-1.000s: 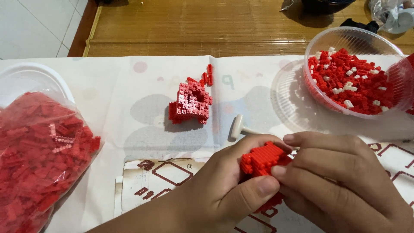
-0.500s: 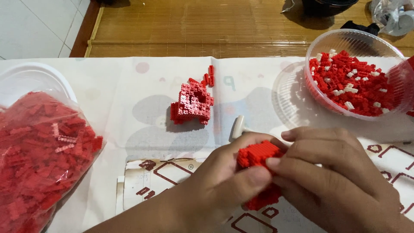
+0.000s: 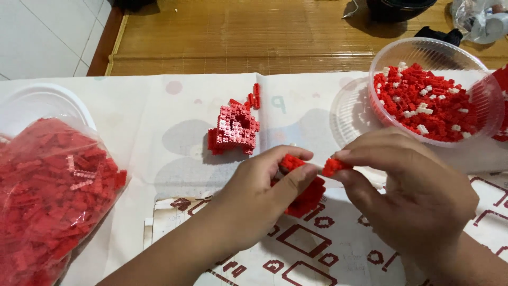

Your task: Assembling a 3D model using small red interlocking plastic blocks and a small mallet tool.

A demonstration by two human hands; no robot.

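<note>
Between both hands [image 3: 338, 196], knobbly red brick cluster [image 3: 301, 185]

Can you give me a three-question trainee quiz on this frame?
1. True or false: the left hand holds a red brick assembly.
2. What does the right hand pinch? A) small red piece B) white stick C) plastic bag
3. Which container holds red and white bricks mixed: the clear bowl or the bag?

Key: 1 true; 2 A; 3 the clear bowl.
</note>
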